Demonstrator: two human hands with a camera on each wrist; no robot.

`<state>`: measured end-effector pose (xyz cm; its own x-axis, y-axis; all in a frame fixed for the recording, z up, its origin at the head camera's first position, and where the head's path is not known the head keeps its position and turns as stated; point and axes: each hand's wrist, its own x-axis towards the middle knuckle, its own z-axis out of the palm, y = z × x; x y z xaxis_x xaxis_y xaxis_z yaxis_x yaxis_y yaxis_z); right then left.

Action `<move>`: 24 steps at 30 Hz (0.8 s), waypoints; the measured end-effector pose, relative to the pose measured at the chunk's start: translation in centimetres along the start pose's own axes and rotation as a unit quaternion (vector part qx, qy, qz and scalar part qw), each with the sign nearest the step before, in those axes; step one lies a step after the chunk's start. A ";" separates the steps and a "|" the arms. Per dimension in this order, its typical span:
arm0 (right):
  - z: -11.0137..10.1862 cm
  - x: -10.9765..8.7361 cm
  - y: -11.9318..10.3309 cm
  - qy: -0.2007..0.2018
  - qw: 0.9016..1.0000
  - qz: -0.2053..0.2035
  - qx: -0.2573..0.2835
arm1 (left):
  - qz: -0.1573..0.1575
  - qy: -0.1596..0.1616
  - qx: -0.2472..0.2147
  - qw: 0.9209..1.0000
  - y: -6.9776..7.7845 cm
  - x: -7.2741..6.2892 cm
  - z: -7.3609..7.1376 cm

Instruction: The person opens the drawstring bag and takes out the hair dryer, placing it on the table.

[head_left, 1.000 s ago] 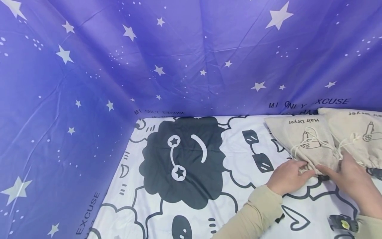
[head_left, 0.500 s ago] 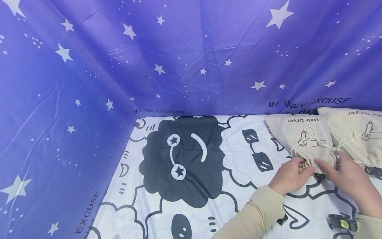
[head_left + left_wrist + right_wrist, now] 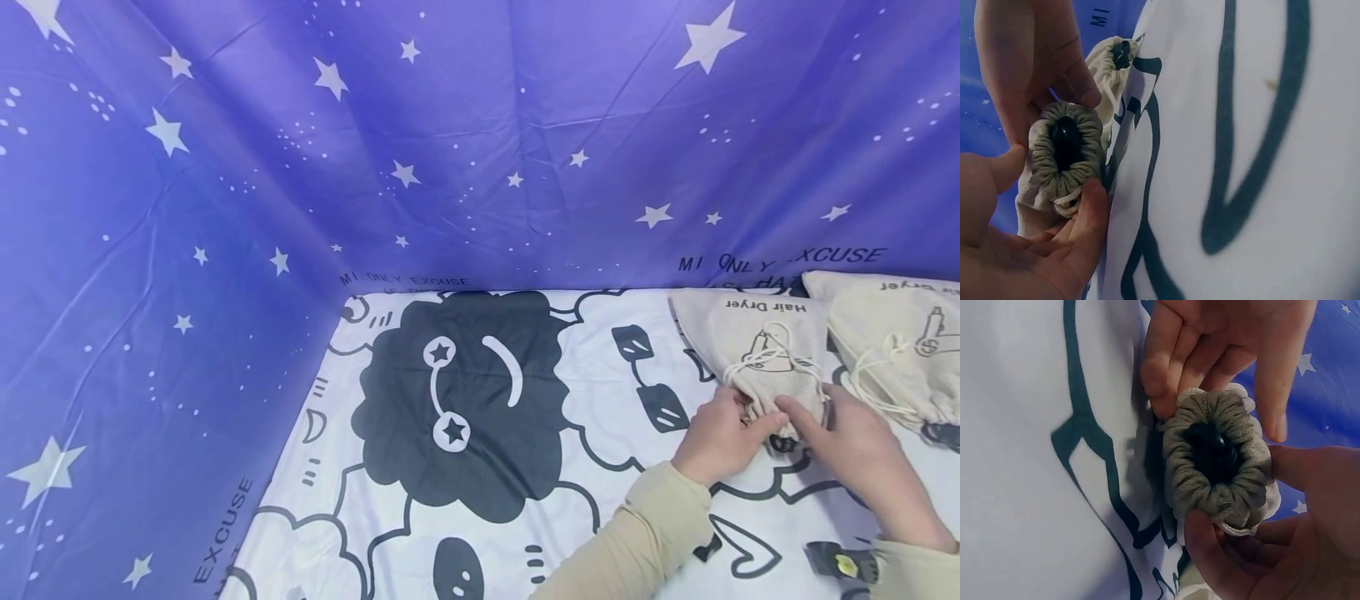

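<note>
Backdrop (image 3: 247, 167), purple, pale stars and dots, along left and far sides; black lettering at lower edge. Cloth (image 3: 600, 392), white, black cartoon print: dark cloud figure (image 3: 476, 383) towards the left, sunglasses motif (image 3: 662, 408) right of it. Left sleeve (image 3: 637, 525), beige, from near edge. Left hand (image 3: 723, 433), parted only by the thickness held: thumb on top, fingers curled beneath, clasping left side of a gathered mouth. Bag (image 3: 783, 387), beige fabric, drawstring, at far right of cloth, between both hands; "Hair Dryer" lettering upside down, dryer drawing below; puckered mouth towards near side, glossy black object (image 3: 1216, 453) showing inside. Right hand (image 3: 862, 442), parted to the same degree, thumb above, fingers curled under, clasping right side of same mouth. Black device (image 3: 828, 560), yellow spot, beside right sleeve (image 3: 915, 571). Second bag (image 3: 877, 333), matching, just right of first; black item (image 3: 941, 433) at mouth.
</note>
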<state>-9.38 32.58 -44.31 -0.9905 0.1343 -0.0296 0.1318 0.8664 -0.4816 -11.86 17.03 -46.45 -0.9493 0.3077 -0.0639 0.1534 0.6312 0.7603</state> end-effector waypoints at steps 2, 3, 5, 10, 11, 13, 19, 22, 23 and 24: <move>0.1 -0.1 -0.1 0.002 1.000 0.001 0.001 | 0.004 0.009 0.008 1.000 0.0 0.1 0.0; 0.1 -0.1 -0.2 0.000 1.000 0.004 0.000 | 0.006 0.013 0.011 1.000 -0.1 0.1 0.0; 0.2 -0.2 -0.2 -0.003 1.000 0.011 -0.001 | 0.010 0.020 0.015 1.000 -0.2 0.2 0.0; 0.3 -0.1 -0.2 -0.014 1.000 -0.003 0.010 | 0.015 0.031 0.021 0.999 -0.3 0.3 -0.1; 0.2 0.0 -0.2 -0.021 1.000 -0.008 0.012 | 0.015 0.032 0.024 0.999 -0.3 0.3 -0.1; 0.2 0.1 -0.2 -0.030 0.999 -0.015 0.015 | 0.014 0.027 0.027 0.999 -0.3 0.2 -0.2; 0.0 0.3 0.0 -0.062 0.998 0.001 0.017 | 0.022 0.012 0.054 0.998 -0.2 0.2 -0.5; 0.2 0.4 0.0 -0.065 0.998 0.009 0.020 | 0.033 0.011 0.066 0.997 -0.4 0.2 -0.6; 0.3 0.3 0.0 -0.060 0.998 0.012 0.023 | 0.037 0.011 0.069 0.997 -0.4 0.2 -0.7; 0.4 0.2 0.0 -0.054 0.998 0.014 0.027 | 0.041 0.010 0.071 0.997 -0.4 0.2 -0.7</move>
<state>-9.63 32.42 -44.65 -0.9853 0.1036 -0.1360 0.1604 0.8349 -0.5264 -12.34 16.32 -46.29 -0.9371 0.3489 0.0098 0.2671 0.6988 0.6636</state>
